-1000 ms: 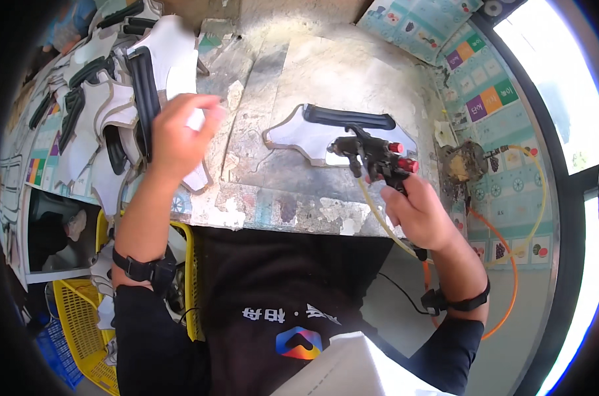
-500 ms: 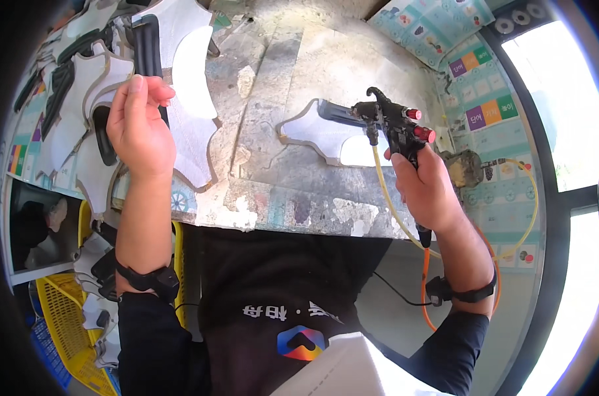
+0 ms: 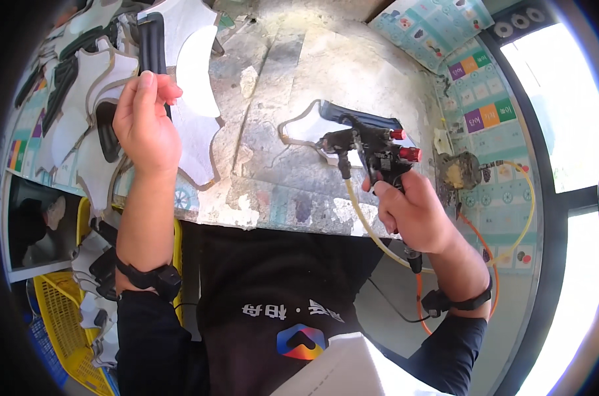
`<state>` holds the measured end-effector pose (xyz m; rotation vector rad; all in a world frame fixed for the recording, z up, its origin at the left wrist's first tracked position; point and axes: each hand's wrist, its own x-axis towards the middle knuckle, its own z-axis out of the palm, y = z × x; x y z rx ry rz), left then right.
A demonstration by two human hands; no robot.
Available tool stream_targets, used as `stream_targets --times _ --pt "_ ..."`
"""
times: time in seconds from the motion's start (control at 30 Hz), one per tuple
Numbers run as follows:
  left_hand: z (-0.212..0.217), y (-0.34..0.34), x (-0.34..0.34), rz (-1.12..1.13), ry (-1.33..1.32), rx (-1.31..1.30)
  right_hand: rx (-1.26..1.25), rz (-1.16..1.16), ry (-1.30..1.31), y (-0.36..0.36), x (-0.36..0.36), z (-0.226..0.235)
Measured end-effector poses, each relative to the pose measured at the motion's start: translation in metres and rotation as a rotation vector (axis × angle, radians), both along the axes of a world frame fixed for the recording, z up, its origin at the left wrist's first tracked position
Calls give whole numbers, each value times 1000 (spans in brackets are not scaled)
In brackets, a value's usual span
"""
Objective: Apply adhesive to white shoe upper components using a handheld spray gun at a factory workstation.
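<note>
Right now it's a spray step, w/ the gun held over one cut piece while the other hand deals w/ the stack.

Right hand (image 3: pixel 415 214): fingers clamped round the grip of a black spray gun (image 3: pixel 372 148) w/ two red knobs; a yellowish hose (image 3: pixel 362 218) drops from it past the counter (image 3: pixel 286 198) edge, just below the fingers. Nozzle end sits over a flat white shoe-upper piece (image 3: pixel 306 129) w/ a dark strip along its far edge, lying on the counter just beyond the fingertips. Can't tell if the trigger is pressed; no mist visible.

Left hand (image 3: pixel 144 125): raised above the counter's left side, fingers curled together on the edge of another white piece (image 3: pixel 194 72) that carries a black strip (image 3: pixel 153 43), which runs up beyond the fingertips. More white and black pieces (image 3: pixel 82 112) overlap in a pile to the left of and under those fingers.

Judgement: the piece by the gun looks like the one being worked, and the left hand's piece is being lifted or sorted. Next move prob. calls for keeping the nozzle aimed at the flat piece and off the bare counter, hose clear of the edge, and the left fingers holding their piece away from the spray so nothing else gets coated.
</note>
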<state>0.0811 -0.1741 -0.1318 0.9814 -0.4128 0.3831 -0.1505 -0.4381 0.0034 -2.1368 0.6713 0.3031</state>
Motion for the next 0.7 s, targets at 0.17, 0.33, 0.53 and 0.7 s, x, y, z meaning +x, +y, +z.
stream_targets --times 0.17,0.33,0.53,0.7 --pt "1 -3 -2 22 20 -20 7 -23 -129 -2 -4 -8" --pt "1 -5 -2 18 11 -8 -4 -118 -172 -32 -12 -15" --pt "-1 -4 -2 6 7 11 67 -196 -194 -60 -23 -19" --pt "-2 -4 0 -7 5 27 66 -268 -252 -70 -33 -21"
